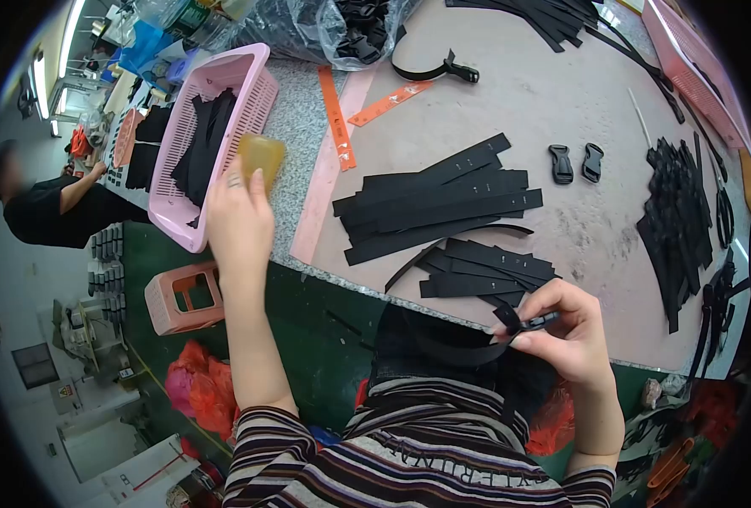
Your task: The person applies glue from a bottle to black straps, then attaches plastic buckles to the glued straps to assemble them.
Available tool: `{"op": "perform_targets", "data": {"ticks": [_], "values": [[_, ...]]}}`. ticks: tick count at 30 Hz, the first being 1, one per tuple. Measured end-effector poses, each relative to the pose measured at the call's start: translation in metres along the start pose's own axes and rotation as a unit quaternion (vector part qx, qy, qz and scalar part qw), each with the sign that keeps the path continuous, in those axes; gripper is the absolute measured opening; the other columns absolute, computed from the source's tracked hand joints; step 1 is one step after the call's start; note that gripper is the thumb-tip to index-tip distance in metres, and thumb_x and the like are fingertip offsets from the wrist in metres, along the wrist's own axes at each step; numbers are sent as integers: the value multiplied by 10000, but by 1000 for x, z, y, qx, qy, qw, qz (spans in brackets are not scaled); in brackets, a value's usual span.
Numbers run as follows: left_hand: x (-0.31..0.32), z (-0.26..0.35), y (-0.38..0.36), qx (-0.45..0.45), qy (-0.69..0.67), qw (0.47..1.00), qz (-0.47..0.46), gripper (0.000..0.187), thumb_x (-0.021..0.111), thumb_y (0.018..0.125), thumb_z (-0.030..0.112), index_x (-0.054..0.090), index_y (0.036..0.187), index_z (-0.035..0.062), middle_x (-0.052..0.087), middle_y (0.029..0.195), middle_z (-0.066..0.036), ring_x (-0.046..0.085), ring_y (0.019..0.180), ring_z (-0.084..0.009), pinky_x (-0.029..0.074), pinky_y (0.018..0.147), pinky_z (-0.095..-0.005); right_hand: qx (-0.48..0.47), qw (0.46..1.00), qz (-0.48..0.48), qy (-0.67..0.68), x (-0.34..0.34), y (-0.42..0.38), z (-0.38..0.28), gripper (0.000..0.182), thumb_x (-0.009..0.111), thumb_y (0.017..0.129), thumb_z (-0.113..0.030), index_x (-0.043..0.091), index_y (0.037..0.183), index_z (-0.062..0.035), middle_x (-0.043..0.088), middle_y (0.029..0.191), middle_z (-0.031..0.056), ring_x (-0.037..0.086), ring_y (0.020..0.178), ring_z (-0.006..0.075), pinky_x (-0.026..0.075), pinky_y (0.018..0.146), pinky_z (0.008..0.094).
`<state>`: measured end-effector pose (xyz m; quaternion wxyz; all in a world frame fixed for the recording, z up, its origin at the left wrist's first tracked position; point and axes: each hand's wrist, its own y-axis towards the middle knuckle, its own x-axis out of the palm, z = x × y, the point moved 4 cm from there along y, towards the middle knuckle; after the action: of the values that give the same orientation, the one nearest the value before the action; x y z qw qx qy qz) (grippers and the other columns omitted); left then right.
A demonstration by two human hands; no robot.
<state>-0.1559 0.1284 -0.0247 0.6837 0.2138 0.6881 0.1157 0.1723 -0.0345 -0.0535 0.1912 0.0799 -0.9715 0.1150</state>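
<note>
At the near edge of the table, my right hand (568, 330) pinches a black side-release buckle (538, 322) with thumb and fingers. A black webbing strap (468, 351) is looped through it and hangs down over my lap. Reaching out to the left, my left hand (241, 207) grips a yellowish translucent block (263, 157) by its near side, beside the pink basket (261, 80). Black strips (193, 161) lie inside that basket. Between my hands are a large pile of cut black webbing pieces (443, 195) and a smaller one (485, 267).
Two loose buckles (560, 163) lie right of the pile. More black straps (676, 224) cover the right side. A plastic bag of buckles (363, 34) and orange strips (337, 118) are at the back. Another person (49, 199) works at far left. A pink stool (185, 298) stands below.
</note>
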Motion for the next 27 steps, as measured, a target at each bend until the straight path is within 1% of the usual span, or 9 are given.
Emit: {"op": "perform_targets", "data": {"ticks": [2, 6, 13, 16, 18, 19, 21, 23, 27], "values": [[17, -3, -8, 57, 35, 997, 48, 305, 579, 953, 216, 621, 1181, 19, 654, 1051, -206, 608, 1006, -382, 468, 894, -446, 5, 1000, 8, -1, 1, 1, 2, 205, 755, 762, 84, 639, 928, 57, 699, 922, 143, 707, 915, 226, 556, 826, 313], [-10, 10, 6, 48, -20, 999, -15, 463, 653, 899, 289, 588, 1278, 32, 652, 1089, -236, 628, 1005, -377, 486, 873, -429, -39, 998, -14, -44, 1, 3, 5, 195, 762, 752, 78, 680, 927, 55, 700, 943, 137, 675, 920, 201, 519, 831, 296], [18, -12, 31, -55, -200, 934, -292, 587, 727, 823, 387, 595, 1188, -54, 676, 1054, -226, 680, 956, -334, 513, 872, -392, 40, 999, -16, 6, 4, 1, 18, 255, 755, 782, 59, 698, 1030, 58, 702, 987, 140, 664, 899, 155, 520, 775, 253], [25, -8, 29, -27, -210, 931, -296, 594, 726, 824, 440, 623, 1155, -43, 699, 1020, -189, 700, 924, -293, 528, 834, -377, 51, 999, -8, 10, 7, 3, 24, 264, 752, 799, 42, 699, 1058, 60, 711, 989, 139, 667, 861, 131, 527, 723, 229], [14, -13, 26, -93, -344, 896, -264, 653, 724, 813, 499, 604, 1189, -21, 687, 1067, -191, 691, 963, -294, 530, 857, -385, 46, 999, -14, -12, 9, 1, 26, 266, 754, 803, 36, 701, 1062, 61, 718, 981, 133, 671, 836, 122, 535, 703, 226], [8, -14, 21, -125, -414, 865, -254, 682, 724, 807, 529, 595, 1206, -10, 681, 1091, -192, 687, 982, -294, 531, 869, -389, 46, 998, -21, -36, 6, 1, 25, 267, 757, 801, 35, 703, 1061, 62, 722, 974, 129, 673, 826, 121, 540, 701, 229], [-19, -11, 3, -179, -705, 651, -219, 742, 727, 838, 476, 457, 1359, 22, 563, 1300, -223, 595, 1173, -368, 510, 963, -485, 72, 993, -31, -91, 0, 2, 23, 271, 768, 798, 28, 708, 1060, 60, 730, 963, 115, 683, 819, 121, 562, 711, 241], [-47, 26, -7, -84, -873, 446, -179, 890, 773, 829, 368, 253, 1482, 58, 377, 1469, -230, 430, 1332, -439, 452, 1031, -589, 66, 997, -27, 3, 2, 5, 29, 273, 765, 805, 23, 705, 1069, 59, 731, 978, 123, 690, 846, 130, 567, 745, 250], [-44, 62, -29, -17, -910, 356, -214, 1015, 871, 706, 385, 255, 1447, 67, 402, 1432, -208, 416, 1330, -463, 462, 1009, -622, 71, 995, -52, 48, 9, 10, 28, 298, 751, 819, 26, 692, 1109, 53, 718, 1044, 146, 694, 882, 148, 579, 795, 269]]}}
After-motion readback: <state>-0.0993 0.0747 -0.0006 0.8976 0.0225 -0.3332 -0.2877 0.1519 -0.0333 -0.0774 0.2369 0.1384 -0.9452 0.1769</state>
